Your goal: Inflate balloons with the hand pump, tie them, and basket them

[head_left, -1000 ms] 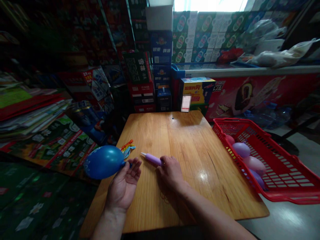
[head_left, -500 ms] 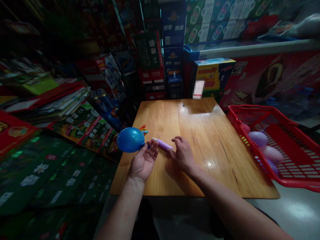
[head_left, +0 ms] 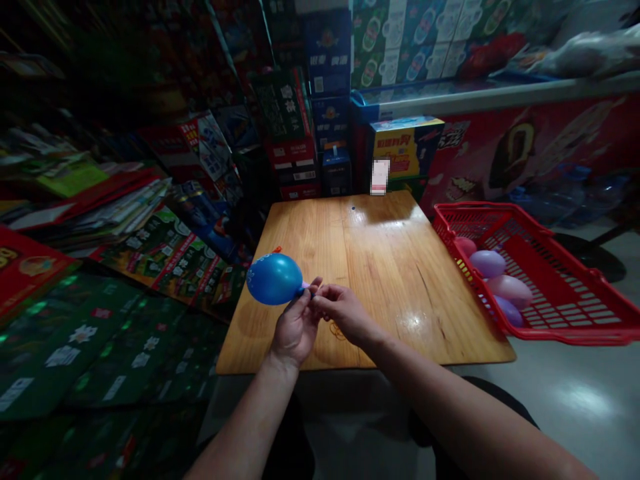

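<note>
A blue inflated balloon [head_left: 275, 279] with pale printing on its far side is held sideways above the left part of the wooden table [head_left: 385, 267]. My left hand [head_left: 297, 327] is closed around its neck, palm up. Pressed together at that same neck are the fingertips of my right hand [head_left: 343, 310]. A dark blue bit of the neck shows between the hands. The purple pump is mostly hidden behind my hands; only a small lilac spot shows. Yellow-orange rubber bands [head_left: 337, 331] lie on the table under my right wrist. Behind the balloon peeks a small orange-red piece [head_left: 277, 249].
To the right stands a red basket [head_left: 560, 340] holding several pink and purple balloons [head_left: 510, 293]. Stacked green cartons [head_left: 100, 333] crowd the left side. A blue-yellow box [head_left: 405, 147] and a pixelated pale item [head_left: 379, 177] stand at the table's far edge.
My right hand has left the purple pump on the table and come to the balloon's neck beside my left hand. The balloon has moved slightly right, and the view has shifted.
</note>
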Demonstrator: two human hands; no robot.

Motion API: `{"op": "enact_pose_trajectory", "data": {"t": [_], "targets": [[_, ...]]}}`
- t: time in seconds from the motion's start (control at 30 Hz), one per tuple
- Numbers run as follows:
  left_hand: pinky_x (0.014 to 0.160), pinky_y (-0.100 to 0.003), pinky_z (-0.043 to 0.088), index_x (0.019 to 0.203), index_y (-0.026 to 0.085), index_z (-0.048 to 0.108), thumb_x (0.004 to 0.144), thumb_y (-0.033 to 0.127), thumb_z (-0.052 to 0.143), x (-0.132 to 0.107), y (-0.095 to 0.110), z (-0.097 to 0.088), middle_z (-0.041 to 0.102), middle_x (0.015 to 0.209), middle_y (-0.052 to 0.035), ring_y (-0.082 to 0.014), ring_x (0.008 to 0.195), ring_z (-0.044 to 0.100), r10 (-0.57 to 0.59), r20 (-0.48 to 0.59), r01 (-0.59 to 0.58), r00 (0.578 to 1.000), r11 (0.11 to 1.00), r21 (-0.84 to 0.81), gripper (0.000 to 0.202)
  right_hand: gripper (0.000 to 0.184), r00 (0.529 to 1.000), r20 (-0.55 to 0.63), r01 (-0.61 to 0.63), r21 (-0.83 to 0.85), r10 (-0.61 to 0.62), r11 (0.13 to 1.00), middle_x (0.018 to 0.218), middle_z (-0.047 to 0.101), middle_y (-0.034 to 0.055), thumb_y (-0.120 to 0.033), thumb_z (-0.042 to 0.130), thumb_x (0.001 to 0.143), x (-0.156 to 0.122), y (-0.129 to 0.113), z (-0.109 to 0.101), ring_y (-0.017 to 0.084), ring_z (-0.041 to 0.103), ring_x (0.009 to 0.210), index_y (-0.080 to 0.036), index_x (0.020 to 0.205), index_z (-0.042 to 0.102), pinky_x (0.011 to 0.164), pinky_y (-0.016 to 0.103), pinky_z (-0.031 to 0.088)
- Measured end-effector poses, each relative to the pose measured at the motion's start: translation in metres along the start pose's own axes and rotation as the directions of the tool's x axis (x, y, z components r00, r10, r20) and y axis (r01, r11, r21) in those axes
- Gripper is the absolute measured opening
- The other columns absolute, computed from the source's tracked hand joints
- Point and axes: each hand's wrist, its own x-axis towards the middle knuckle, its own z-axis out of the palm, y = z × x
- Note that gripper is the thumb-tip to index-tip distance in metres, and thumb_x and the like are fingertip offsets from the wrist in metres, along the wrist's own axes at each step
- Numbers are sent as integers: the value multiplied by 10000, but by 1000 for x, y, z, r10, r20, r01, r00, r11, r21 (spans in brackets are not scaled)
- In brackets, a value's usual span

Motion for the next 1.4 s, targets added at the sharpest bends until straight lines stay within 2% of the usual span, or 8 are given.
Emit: {"op": "enact_pose_trajectory", "data": {"t": [0.2,0.37,0.5,0.63,0.87,1.07,1.27,1.4], "targets": [[866,-265,510,987,161,731,896,183,611,-41,-19,-1,667,1239,-83,-166,1062,639,-23,-44,19,999,996,-92,152,292,996,92,11,10,-12,1000,628,530,-35,-392,706,763,-38,-7,3,89,459,568,-176,689,523,559,228,358],[690,-209,508,968,163,725,905,168,595,-101,-33,-3,702,1141,-68,-117,865,661,-19,-101,6,995,992,-128,145,285,990,126,-65,26,61,998,587,524,-38,-394,693,767,-90,3,18,88,466,522,-181,689,521,525,223,361],[501,-183,444,1005,174,729,870,213,654,-152,-47,-4,722,1057,-61,-92,670,631,14,-135,-14,991,1000,-4,160,353,991,73,-115,84,109,990,588,547,-33,-499,680,786,-141,28,34,87,483,501,-178,757,539,488,209,345],[541,-181,460,959,150,740,823,248,709,-202,-61,-1,678,1213,-111,-174,925,679,128,-165,-108,978,986,127,171,394,994,16,-112,147,111,983,562,525,-42,-544,667,803,-196,40,54,69,431,471,-169,771,548,456,193,310],[713,-217,515,1072,166,723,811,239,728,-277,-77,0,681,1213,-136,-227,1065,664,61,-205,-45,977,996,81,271,371,988,21,-156,174,154,972,591,540,-24,-510,680,786,-269,39,71,77,455,474,-155,767,573,437,192,321],[900,-303,514,1011,156,741,817,224,722,-308,-81,-10,698,1173,-128,-241,1118,643,66,-145,-60,987,997,41,207,420,992,1,-124,72,125,990,563,515,-28,-550,667,792,-298,40,81,71,425,470,-148,722,564,466,201,321],[952,-259,496,1022,176,736,855,156,656,-320,-81,-15,701,1174,-90,-180,1118,637,-23,-204,-2,979,993,-121,186,348,993,-116,-62,-250,34,966,539,530,-13,-469,625,812,-303,45,92,102,448,500,-168,647,565,488,218,335],[959,-327,495,1087,188,716,881,272,638,-327,-83,-24,690,1192,-95,-211,1123,632,-80,-125,69,989,994,-88,236,268,982,-178,-28,-467,-63,884,597,591,5,-357,553,839,-296,44,90,122,518,564,-168,652,586,534,220,365]]}}
